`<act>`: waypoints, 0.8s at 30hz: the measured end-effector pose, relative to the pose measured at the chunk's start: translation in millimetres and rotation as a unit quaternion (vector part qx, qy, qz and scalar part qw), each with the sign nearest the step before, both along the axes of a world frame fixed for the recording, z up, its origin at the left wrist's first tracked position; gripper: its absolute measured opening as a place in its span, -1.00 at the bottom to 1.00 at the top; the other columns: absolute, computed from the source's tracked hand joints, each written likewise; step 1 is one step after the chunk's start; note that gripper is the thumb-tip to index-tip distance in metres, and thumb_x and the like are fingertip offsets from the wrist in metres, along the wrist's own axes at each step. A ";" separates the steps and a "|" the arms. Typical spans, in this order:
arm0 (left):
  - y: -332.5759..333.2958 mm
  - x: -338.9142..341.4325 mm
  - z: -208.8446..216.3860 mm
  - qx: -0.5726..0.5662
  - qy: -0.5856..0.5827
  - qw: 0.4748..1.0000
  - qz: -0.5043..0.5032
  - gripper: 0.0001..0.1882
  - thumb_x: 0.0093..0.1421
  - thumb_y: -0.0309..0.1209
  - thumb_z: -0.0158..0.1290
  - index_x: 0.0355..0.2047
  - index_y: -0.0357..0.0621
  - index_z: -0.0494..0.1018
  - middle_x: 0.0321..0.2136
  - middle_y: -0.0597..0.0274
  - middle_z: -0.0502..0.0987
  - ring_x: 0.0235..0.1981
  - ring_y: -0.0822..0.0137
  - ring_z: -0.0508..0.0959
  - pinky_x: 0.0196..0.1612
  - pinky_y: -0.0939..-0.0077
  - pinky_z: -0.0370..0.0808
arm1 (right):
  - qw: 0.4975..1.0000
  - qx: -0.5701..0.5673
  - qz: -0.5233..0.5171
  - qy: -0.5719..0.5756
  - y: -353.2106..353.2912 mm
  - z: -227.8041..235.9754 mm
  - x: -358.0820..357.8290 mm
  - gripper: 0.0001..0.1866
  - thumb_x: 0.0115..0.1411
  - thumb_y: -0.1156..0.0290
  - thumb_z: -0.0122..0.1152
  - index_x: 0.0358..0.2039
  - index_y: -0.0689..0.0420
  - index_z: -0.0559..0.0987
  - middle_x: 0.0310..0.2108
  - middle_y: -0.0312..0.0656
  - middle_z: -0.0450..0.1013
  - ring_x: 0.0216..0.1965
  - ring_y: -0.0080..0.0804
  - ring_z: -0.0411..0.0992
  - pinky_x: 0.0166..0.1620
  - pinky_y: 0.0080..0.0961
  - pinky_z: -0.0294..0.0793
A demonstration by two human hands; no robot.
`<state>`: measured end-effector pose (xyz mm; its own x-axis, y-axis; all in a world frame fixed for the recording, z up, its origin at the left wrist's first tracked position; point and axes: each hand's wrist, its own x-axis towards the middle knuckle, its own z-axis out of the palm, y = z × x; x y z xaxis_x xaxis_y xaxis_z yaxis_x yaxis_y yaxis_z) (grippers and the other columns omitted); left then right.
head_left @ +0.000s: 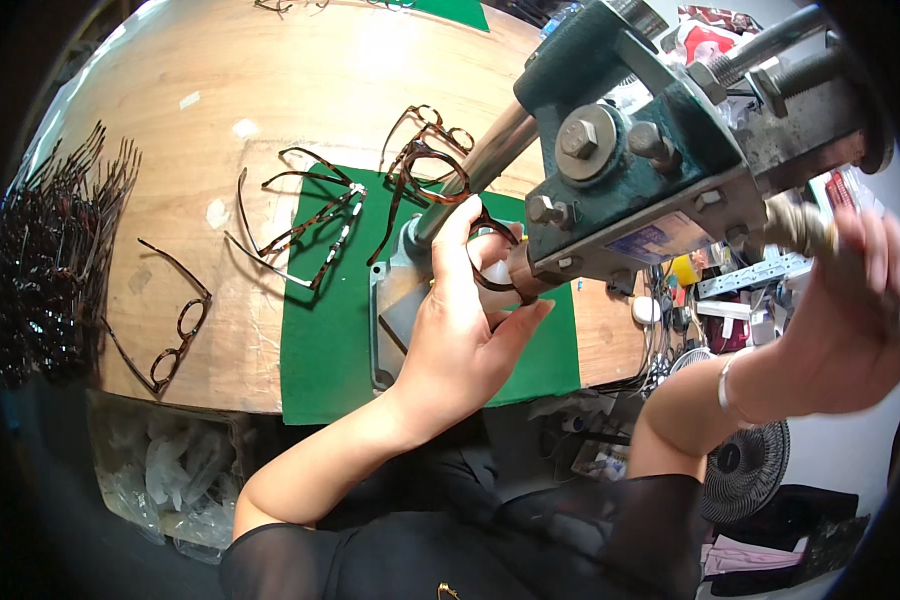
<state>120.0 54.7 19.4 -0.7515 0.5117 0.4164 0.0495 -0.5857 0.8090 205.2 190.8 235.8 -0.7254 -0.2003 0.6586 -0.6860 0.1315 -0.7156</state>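
My left hand [465,335] pinches a dark tortoiseshell eyeglass frame [462,178] by its front, thumb and fingers around one round rim. That rim sits against the tool end of a green metal bench press [610,170]. The other rim and a temple point away over the green mat. At the far right my right hand [855,310], slightly blurred, is raised and closed around the press handle beside a metal shaft end [800,225]. Part of the handle is hidden by the fingers.
The press base stands on a green mat [320,385] on a wooden table [200,60]. White-marked eyeglasses [342,225] and tortoiseshell ones [180,335] lie left. A dense pile of dark temples [55,265] fills the left edge. A fan [748,470] stands below right.
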 end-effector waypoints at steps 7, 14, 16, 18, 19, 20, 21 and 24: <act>3.3 -5.8 -1.7 -0.023 0.048 0.998 0.033 -0.24 0.02 -0.67 0.01 0.10 -0.23 -0.24 -0.11 -0.07 0.29 -0.23 0.31 0.47 -0.24 0.59 0.43 | 0.990 -0.085 -0.066 0.090 -20.5 -43.9 25.3 -0.70 -0.14 0.15 0.31 -0.60 -0.05 0.35 -0.62 -0.45 0.19 -0.47 -0.61 0.18 -0.11 -0.52 0.06; 1.5 -3.3 2.8 -0.024 -0.021 0.999 -0.016 -0.26 0.01 -0.70 0.00 0.07 -0.26 -0.22 -0.07 -0.05 0.27 -0.12 0.28 0.41 -0.17 0.52 0.41 | 0.983 -0.063 -0.124 0.122 -25.0 -46.2 22.5 -0.82 -0.12 0.27 0.13 -0.61 0.00 0.33 -0.62 -0.41 0.18 -0.49 -0.57 0.18 -0.15 -0.53 0.07; -0.8 -0.8 0.8 -0.049 0.009 0.999 0.019 -0.26 0.00 -0.68 0.03 0.07 -0.25 -0.20 -0.09 -0.07 0.29 -0.17 0.27 0.46 -0.26 0.53 0.46 | 0.989 -0.053 -0.118 0.067 -17.9 -21.2 21.6 -0.83 -0.09 0.34 0.00 -0.51 0.16 0.36 -0.50 -0.21 0.23 -0.38 -0.41 0.23 0.00 -0.44 0.06; -1.9 3.0 2.2 -0.071 0.043 0.995 0.047 -0.25 -0.02 -0.67 0.05 0.07 -0.28 -0.18 -0.09 -0.08 0.29 -0.16 0.24 0.45 -0.27 0.50 0.47 | 0.992 -0.031 -0.109 0.056 -20.4 -20.1 1.3 -0.61 0.10 0.22 -0.14 -0.16 0.26 0.25 -0.18 0.00 0.20 -0.11 -0.29 0.23 0.06 -0.44 0.17; -2.8 3.0 1.2 -0.072 0.048 0.995 0.054 -0.24 -0.03 -0.67 0.06 0.07 -0.29 -0.18 -0.09 -0.09 0.29 -0.16 0.24 0.46 -0.27 0.49 0.47 | 0.976 -0.027 -0.178 0.126 -30.7 -30.4 -8.7 -0.56 0.13 0.19 -0.17 -0.11 0.28 0.23 -0.11 0.03 0.17 -0.05 -0.25 0.21 0.07 -0.41 0.17; -1.3 3.3 -0.6 -0.069 0.053 0.995 0.058 -0.23 -0.04 -0.67 0.07 0.07 -0.29 -0.18 -0.09 -0.10 0.30 -0.17 0.23 0.46 -0.27 0.48 0.47 | 0.945 -0.021 -0.266 0.190 -40.9 -40.1 -16.7 -0.51 0.16 0.15 -0.19 -0.06 0.30 0.21 -0.05 0.06 0.14 0.00 -0.22 0.18 0.08 -0.39 0.17; -0.4 3.1 -1.9 -0.066 0.057 0.994 0.064 -0.22 -0.05 -0.67 0.08 0.08 -0.30 -0.18 -0.10 -0.10 0.30 -0.17 0.22 0.46 -0.26 0.47 0.48 | 0.902 -0.020 -0.356 0.242 -50.2 -50.9 -25.4 -0.47 0.18 0.12 -0.22 0.00 0.32 0.19 0.02 0.10 0.11 0.05 -0.18 0.15 0.09 -0.36 0.17; -20.0 8.5 9.7 -0.097 -0.021 0.995 0.002 -0.21 -0.03 -0.74 -0.03 0.12 -0.21 -0.23 -0.03 0.01 0.23 -0.03 0.31 0.30 -0.15 0.60 0.41 | 0.770 -0.073 -0.477 0.417 -39.9 -53.2 -19.4 -0.47 0.19 0.26 -0.33 0.01 0.47 0.20 0.09 0.31 0.01 0.19 0.08 -0.10 0.22 -0.11 -0.15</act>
<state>128.5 34.7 29.0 -0.7680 0.5765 0.2791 0.0161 -0.4183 0.9082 185.9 150.9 182.6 0.1912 0.2821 0.9402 -0.5563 0.8202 -0.1330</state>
